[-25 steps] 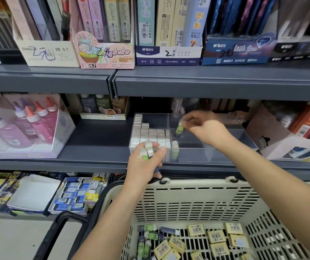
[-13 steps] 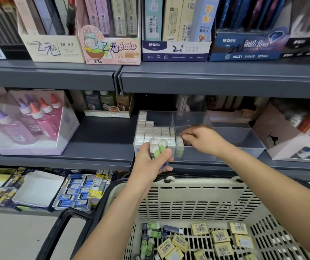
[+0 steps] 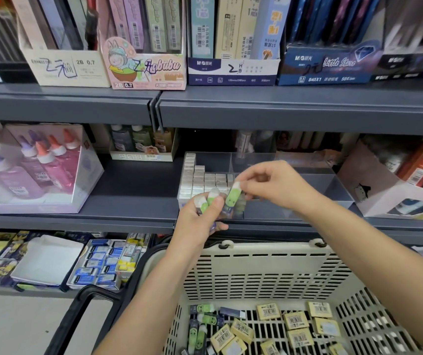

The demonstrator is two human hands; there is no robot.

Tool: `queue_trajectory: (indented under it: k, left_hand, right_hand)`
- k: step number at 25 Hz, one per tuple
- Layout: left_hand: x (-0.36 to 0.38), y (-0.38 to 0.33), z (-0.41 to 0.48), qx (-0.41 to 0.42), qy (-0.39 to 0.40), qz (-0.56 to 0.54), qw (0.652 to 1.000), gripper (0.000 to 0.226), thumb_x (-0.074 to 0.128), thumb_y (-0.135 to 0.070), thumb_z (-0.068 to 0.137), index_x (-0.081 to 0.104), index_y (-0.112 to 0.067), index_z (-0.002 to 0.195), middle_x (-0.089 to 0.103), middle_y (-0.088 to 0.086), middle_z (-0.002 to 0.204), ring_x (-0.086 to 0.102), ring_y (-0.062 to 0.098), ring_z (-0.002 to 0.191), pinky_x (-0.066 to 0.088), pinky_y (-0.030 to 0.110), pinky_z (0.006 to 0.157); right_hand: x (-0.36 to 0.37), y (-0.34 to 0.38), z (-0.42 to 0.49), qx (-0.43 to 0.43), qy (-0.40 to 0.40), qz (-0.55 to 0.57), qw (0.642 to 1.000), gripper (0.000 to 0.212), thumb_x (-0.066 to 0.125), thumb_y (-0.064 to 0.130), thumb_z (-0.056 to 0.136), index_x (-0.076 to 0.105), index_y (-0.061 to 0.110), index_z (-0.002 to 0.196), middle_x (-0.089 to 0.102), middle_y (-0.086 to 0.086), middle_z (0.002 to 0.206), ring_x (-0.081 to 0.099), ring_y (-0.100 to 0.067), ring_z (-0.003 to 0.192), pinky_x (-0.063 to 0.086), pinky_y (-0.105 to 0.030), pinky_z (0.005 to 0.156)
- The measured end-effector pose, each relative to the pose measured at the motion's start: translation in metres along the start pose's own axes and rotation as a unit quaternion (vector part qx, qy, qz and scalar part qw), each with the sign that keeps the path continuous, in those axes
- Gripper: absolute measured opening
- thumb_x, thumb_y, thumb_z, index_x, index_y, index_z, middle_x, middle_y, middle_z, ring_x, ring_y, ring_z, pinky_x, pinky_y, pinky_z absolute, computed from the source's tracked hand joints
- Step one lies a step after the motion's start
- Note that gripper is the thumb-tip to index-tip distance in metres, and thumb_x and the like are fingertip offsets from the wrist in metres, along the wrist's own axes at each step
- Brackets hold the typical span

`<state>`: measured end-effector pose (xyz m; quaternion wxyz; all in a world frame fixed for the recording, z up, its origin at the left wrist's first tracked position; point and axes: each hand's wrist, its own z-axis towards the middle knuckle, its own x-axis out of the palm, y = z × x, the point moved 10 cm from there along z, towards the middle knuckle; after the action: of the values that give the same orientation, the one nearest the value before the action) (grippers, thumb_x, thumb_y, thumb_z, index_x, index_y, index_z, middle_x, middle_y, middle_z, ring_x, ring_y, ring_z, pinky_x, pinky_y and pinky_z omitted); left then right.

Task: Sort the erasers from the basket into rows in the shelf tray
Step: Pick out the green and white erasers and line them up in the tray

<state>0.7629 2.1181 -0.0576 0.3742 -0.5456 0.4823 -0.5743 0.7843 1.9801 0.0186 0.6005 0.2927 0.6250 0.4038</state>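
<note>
My left hand (image 3: 200, 221) grips a bunch of green-and-white stick erasers (image 3: 209, 199) upright in front of the clear shelf tray (image 3: 328, 180). My right hand (image 3: 274, 184) pinches the top of one green eraser (image 3: 232, 196) at the edge of that bunch. The tray's left compartment holds rows of white erasers (image 3: 202, 180); its right compartments look bare. Below, the cream basket (image 3: 269, 267) holds more green stick erasers (image 3: 200, 326) and several yellow boxed erasers (image 3: 295, 321).
A box of pink and purple glue bottles (image 3: 33, 170) stands left on the same shelf, a white carton (image 3: 384, 190) right. Pencil-lead display boxes (image 3: 146, 62) fill the upper shelf. Blue eraser packs (image 3: 97, 265) lie on the lower shelf. The basket's black handle (image 3: 77, 313) hangs left.
My right hand has come back out of the tray, empty, to the bunch in my left hand and now pinches one green eraser. My left hand stays put.
</note>
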Motion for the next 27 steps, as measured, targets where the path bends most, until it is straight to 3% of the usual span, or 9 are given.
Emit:
queue_trajectory:
  k: [2, 4, 6, 13, 18, 20, 23, 25, 27]
  left_hand:
    - [-0.002, -0.003, -0.001, 0.001, -0.012, 0.01, 1.0, 0.017, 0.053, -0.03, 0.092, 0.062, -0.018, 0.099, 0.069, -0.003, 0.08, 0.067, 0.012, 0.07, 0.047, 0.02, 0.047]
    - [-0.003, -0.006, -0.003, 0.01, -0.015, 0.036, 0.999, 0.02, 0.049, -0.035, 0.093, 0.061, -0.021, 0.101, 0.061, -0.003, 0.069, 0.054, 0.009, 0.05, 0.036, 0.019, 0.039]
    - [-0.002, -0.005, -0.001, 0.006, -0.014, 0.039, 0.999, 0.021, 0.046, -0.037, 0.095, 0.059, -0.021, 0.101, 0.054, -0.007, 0.062, 0.037, 0.007, 0.043, 0.025, 0.017, 0.037]
    - [-0.007, 0.004, 0.004, -0.032, -0.027, 0.023, 0.999, 0.005, 0.051, -0.021, 0.093, 0.05, -0.016, 0.093, 0.059, -0.003, 0.073, 0.039, 0.006, 0.047, 0.024, 0.018, 0.039]
    - [-0.003, 0.004, 0.001, -0.007, -0.008, 0.081, 0.997, 0.01, 0.055, -0.028, 0.092, 0.061, -0.022, 0.097, 0.045, -0.011, 0.054, 0.038, 0.002, 0.048, 0.03, 0.014, 0.041]
    - [-0.006, 0.003, 0.001, -0.008, -0.017, 0.072, 0.997, 0.007, 0.058, -0.025, 0.091, 0.062, -0.023, 0.096, 0.046, -0.011, 0.053, 0.038, 0.003, 0.048, 0.031, 0.015, 0.041]
    - [-0.004, 0.0, -0.001, -0.001, -0.015, 0.074, 0.997, 0.009, 0.064, -0.019, 0.087, 0.062, -0.023, 0.095, 0.048, -0.01, 0.059, 0.037, 0.007, 0.051, 0.031, 0.016, 0.042]
    - [-0.001, -0.002, -0.002, 0.009, -0.008, 0.081, 0.997, 0.011, 0.066, -0.016, 0.086, 0.063, -0.022, 0.095, 0.049, -0.007, 0.065, 0.036, 0.008, 0.051, 0.03, 0.016, 0.041]
    - [0.002, -0.004, -0.002, 0.019, -0.005, 0.08, 0.997, 0.011, 0.066, -0.016, 0.085, 0.063, -0.021, 0.095, 0.049, -0.007, 0.066, 0.036, 0.006, 0.048, 0.03, 0.016, 0.04]
  right_hand:
    - [-0.026, -0.007, 0.007, 0.01, -0.062, 0.026, 0.998, 0.01, 0.068, 0.013, 0.081, 0.07, 0.022, 0.082, 0.072, 0.004, 0.066, 0.066, -0.005, 0.062, 0.05, -0.02, 0.056]
    - [-0.044, -0.014, 0.018, 0.007, -0.117, 0.002, 0.993, 0.021, 0.067, 0.01, 0.08, 0.067, 0.03, 0.074, 0.073, -0.006, 0.078, 0.069, -0.02, 0.074, 0.054, -0.039, 0.072]
    - [-0.044, -0.022, 0.029, 0.016, -0.123, -0.029, 0.992, 0.024, 0.067, 0.012, 0.081, 0.063, 0.034, 0.071, 0.07, -0.005, 0.081, 0.067, -0.029, 0.086, 0.053, -0.045, 0.086]
    - [-0.007, -0.043, 0.046, 0.039, -0.036, -0.156, 0.986, 0.015, 0.062, 0.022, 0.086, 0.06, 0.035, 0.078, 0.067, 0.009, 0.085, 0.063, -0.014, 0.086, 0.046, -0.022, 0.076]
    - [0.007, -0.049, 0.037, 0.046, 0.002, -0.207, 0.977, 0.024, 0.047, 0.016, 0.094, 0.066, 0.021, 0.108, 0.068, -0.004, 0.108, 0.064, -0.023, 0.097, 0.051, -0.036, 0.089]
    - [0.003, -0.04, 0.032, 0.031, -0.008, -0.242, 0.97, 0.027, 0.045, 0.019, 0.095, 0.063, 0.022, 0.115, 0.067, -0.003, 0.111, 0.061, -0.023, 0.1, 0.049, -0.033, 0.09]
    - [-0.005, -0.01, 0.016, -0.025, -0.068, -0.223, 0.972, 0.022, 0.05, 0.032, 0.092, 0.069, 0.021, 0.093, 0.071, 0.002, 0.088, 0.065, -0.018, 0.086, 0.05, -0.029, 0.08]
    - [0.007, 0.004, 0.003, -0.041, -0.031, -0.154, 0.987, 0.027, 0.057, 0.042, 0.085, 0.069, 0.021, 0.073, 0.069, 0.005, 0.067, 0.065, -0.011, 0.067, 0.052, -0.027, 0.069]
    - [0.019, 0.01, -0.007, -0.041, 0.014, -0.131, 0.99, 0.018, 0.066, 0.037, 0.08, 0.069, 0.022, 0.071, 0.067, 0.006, 0.063, 0.062, -0.006, 0.06, 0.051, -0.023, 0.066]
